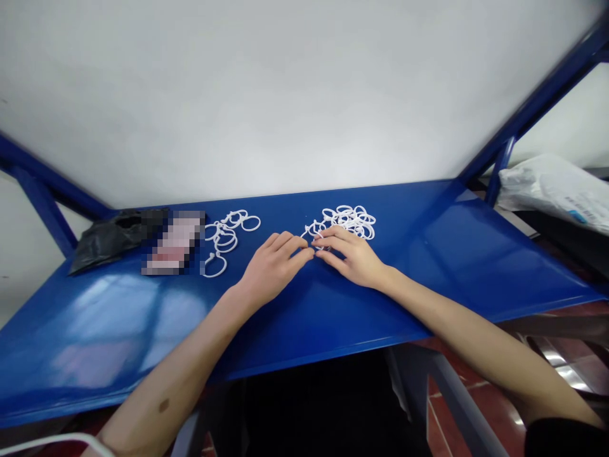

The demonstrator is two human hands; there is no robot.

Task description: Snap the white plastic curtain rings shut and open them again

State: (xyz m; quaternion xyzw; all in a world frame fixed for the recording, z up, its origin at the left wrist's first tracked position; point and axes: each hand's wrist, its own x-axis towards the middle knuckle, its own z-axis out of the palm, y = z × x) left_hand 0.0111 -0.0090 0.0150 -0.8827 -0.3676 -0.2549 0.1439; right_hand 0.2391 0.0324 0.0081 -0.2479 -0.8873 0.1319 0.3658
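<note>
I find left hand [273, 265] and right hand [351, 257] pinching one white looped tie [305, 233] between them | step, I judge: adjusting it | next needs: steady hold

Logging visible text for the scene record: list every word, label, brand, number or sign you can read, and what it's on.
Readable text: none.
White plastic bag, far right: small dark marks by a blue patch, too small and blurred to read.
Pixelated item, left on the blue table: blocked out, nothing legible.
White rings: no lettering can be made out.
</note>
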